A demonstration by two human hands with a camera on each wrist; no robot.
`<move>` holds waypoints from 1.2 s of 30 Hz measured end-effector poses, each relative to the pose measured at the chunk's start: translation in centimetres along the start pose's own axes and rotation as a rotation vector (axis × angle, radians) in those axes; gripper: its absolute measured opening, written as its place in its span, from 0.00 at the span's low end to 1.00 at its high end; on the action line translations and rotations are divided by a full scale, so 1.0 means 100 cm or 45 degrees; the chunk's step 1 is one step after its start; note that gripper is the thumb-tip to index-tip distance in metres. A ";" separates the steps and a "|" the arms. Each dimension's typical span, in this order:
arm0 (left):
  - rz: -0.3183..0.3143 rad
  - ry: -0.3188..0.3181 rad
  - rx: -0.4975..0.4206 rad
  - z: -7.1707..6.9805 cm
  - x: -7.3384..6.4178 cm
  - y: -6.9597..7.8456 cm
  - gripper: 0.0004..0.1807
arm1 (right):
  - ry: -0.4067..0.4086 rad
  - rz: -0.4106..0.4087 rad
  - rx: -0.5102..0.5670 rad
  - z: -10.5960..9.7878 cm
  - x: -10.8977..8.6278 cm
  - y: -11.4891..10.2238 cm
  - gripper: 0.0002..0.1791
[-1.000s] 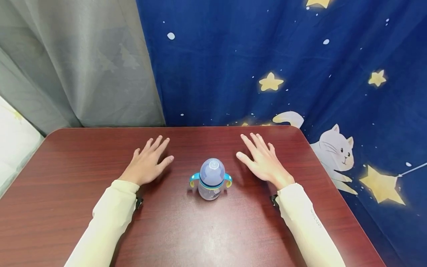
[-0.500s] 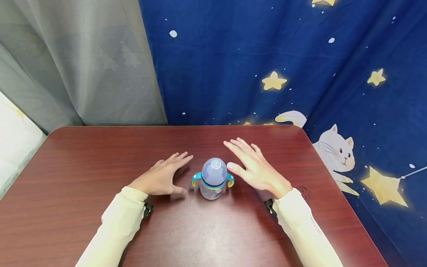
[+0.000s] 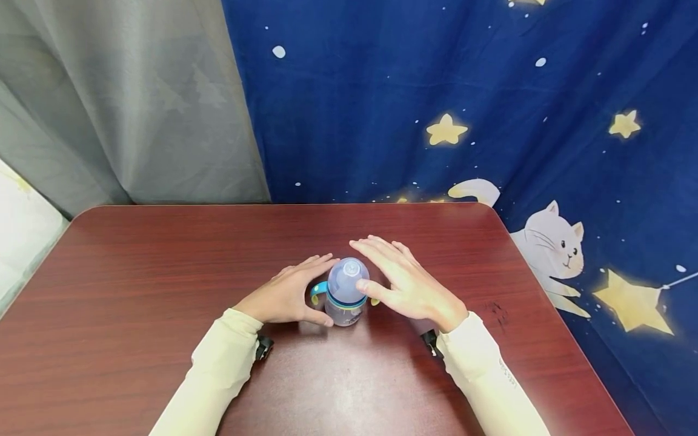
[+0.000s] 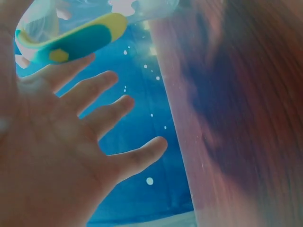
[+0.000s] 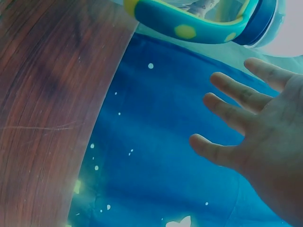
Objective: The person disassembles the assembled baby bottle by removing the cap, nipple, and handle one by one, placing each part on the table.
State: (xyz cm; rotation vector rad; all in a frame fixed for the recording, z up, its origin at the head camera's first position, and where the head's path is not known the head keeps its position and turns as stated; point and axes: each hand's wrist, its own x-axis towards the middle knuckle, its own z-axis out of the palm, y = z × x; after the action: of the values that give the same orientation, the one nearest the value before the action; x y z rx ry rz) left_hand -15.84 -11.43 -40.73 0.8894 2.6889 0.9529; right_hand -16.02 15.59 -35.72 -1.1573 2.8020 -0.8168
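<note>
A baby bottle (image 3: 343,278) with a clear domed cap and two blue-and-yellow handles stands upright on the brown table. To its left, my left hand (image 3: 291,293) has its fingers extended behind the left handle (image 3: 319,289) and its thumb near the bottle's lower front. My right hand (image 3: 406,281) is on the other side, raised higher, its thumb overlapping the cap and hiding most of the right handle. In the left wrist view, the handle (image 4: 80,40) passes in front of my spread fingers (image 4: 109,118). The right wrist view has straight fingers (image 5: 227,111) below the other handle (image 5: 189,26).
The wooden table (image 3: 163,254) has rounded far corners. Behind it hang a grey curtain (image 3: 163,109) and a blue curtain (image 3: 354,103) printed with stars and a cat. A black wrist camera (image 3: 264,347) sits under the left sleeve cuff.
Both hands have moved inward from either side of the table to the bottle, the left one sliding right and the right one left. The bottle stays where it stood.
</note>
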 end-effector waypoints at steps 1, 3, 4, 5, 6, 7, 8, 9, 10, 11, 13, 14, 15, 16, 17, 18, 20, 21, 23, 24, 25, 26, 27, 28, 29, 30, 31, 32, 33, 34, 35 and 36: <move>0.001 0.002 -0.003 0.001 0.001 -0.001 0.59 | 0.000 -0.006 -0.005 0.001 0.001 0.000 0.37; 0.001 0.007 -0.021 0.003 0.004 -0.001 0.59 | 0.003 -0.018 -0.010 0.003 0.002 -0.001 0.38; 0.002 0.008 -0.031 0.003 0.005 -0.001 0.59 | 0.007 -0.025 -0.013 0.003 0.003 -0.002 0.39; 0.004 0.007 -0.039 0.004 0.007 -0.001 0.59 | 0.009 -0.030 -0.017 0.005 0.003 -0.002 0.39; 0.007 0.004 -0.047 0.005 0.008 -0.001 0.58 | 0.012 -0.040 -0.014 0.006 0.003 -0.002 0.40; 0.009 0.003 -0.058 0.006 0.009 -0.001 0.56 | 0.013 -0.045 -0.008 0.007 0.004 -0.002 0.40; 0.009 0.005 -0.069 0.007 0.010 0.000 0.55 | 0.013 -0.053 0.003 0.007 0.004 -0.003 0.41; 0.014 0.010 -0.076 0.007 0.010 0.001 0.54 | 0.013 -0.060 0.015 0.008 0.004 -0.003 0.40; 0.028 0.015 -0.093 0.008 0.011 0.001 0.53 | 0.012 -0.061 0.027 0.008 0.004 -0.004 0.40; 0.041 0.021 -0.107 0.009 0.011 0.002 0.51 | 0.013 -0.057 0.041 0.009 0.004 -0.004 0.40; 0.059 0.028 -0.172 0.010 0.012 0.003 0.47 | 0.009 -0.035 0.074 0.009 0.004 -0.005 0.38; 0.061 0.025 -0.207 0.010 0.013 0.003 0.46 | 0.007 -0.023 0.087 0.009 0.004 -0.005 0.37; 0.067 0.017 -0.243 0.010 0.013 0.003 0.44 | 0.007 -0.009 0.101 0.010 0.004 -0.005 0.36; 0.069 0.008 -0.274 0.011 0.013 0.003 0.42 | 0.008 0.000 0.111 0.010 0.004 -0.005 0.36; 0.063 0.001 -0.294 0.011 0.014 0.003 0.40 | 0.010 0.004 0.118 0.010 0.004 -0.005 0.35; 0.060 -0.005 -0.312 0.011 0.014 0.003 0.38 | 0.010 0.001 0.122 0.010 0.004 -0.005 0.35; 0.053 -0.003 -0.303 0.011 0.015 0.004 0.37 | 0.021 -0.015 0.121 0.011 0.004 -0.004 0.36; 0.051 0.002 -0.287 0.010 0.015 0.004 0.36 | 0.026 -0.026 0.119 0.011 0.004 -0.004 0.37; 0.048 0.018 -0.252 0.010 0.014 0.005 0.36 | 0.035 -0.046 0.114 0.011 0.004 -0.004 0.37; 0.045 0.025 -0.236 0.010 0.014 0.005 0.36 | 0.037 -0.051 0.113 0.011 0.004 -0.004 0.38; 0.044 0.033 -0.223 0.010 0.014 0.006 0.36 | 0.043 -0.053 0.116 0.010 0.004 -0.004 0.38; 0.038 0.044 -0.208 0.010 0.014 0.007 0.36 | 0.049 -0.053 0.119 0.010 0.004 -0.004 0.38; 0.036 0.055 -0.196 0.010 0.013 0.007 0.36 | 0.057 -0.050 0.121 0.010 0.004 -0.005 0.39; 0.038 0.067 -0.188 0.009 0.013 0.008 0.36 | 0.066 -0.049 0.119 0.010 0.004 -0.005 0.38; 0.034 0.080 -0.177 0.010 0.013 0.009 0.36 | 0.077 -0.047 0.116 0.010 0.004 -0.005 0.38; 0.032 0.093 -0.170 0.010 0.013 0.009 0.36 | 0.090 -0.045 0.113 0.010 0.004 -0.005 0.38; 0.030 0.107 -0.165 0.009 0.013 0.010 0.36 | 0.105 -0.044 0.107 0.010 0.004 -0.005 0.38; 0.030 0.120 -0.158 0.010 0.013 0.010 0.36 | 0.121 -0.043 0.097 0.010 0.004 -0.006 0.38; 0.038 0.132 -0.157 0.009 0.013 0.010 0.36 | 0.140 -0.045 0.089 0.010 0.005 -0.006 0.38; 0.040 0.141 -0.157 0.009 0.013 0.010 0.35 | 0.160 -0.048 0.083 0.011 0.005 -0.007 0.38; 0.041 0.150 -0.162 0.009 0.013 0.009 0.35 | 0.181 -0.049 0.080 0.011 0.005 -0.007 0.37; 0.048 0.158 -0.167 0.009 0.013 0.009 0.34 | 0.204 -0.050 0.078 0.011 0.005 -0.008 0.37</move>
State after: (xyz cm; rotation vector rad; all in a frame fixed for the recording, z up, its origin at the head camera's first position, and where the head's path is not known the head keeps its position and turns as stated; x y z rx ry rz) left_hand -16.16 -9.64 -40.82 0.8843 2.6802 1.2154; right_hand -15.67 14.24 -36.19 -1.1922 2.8638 -1.0350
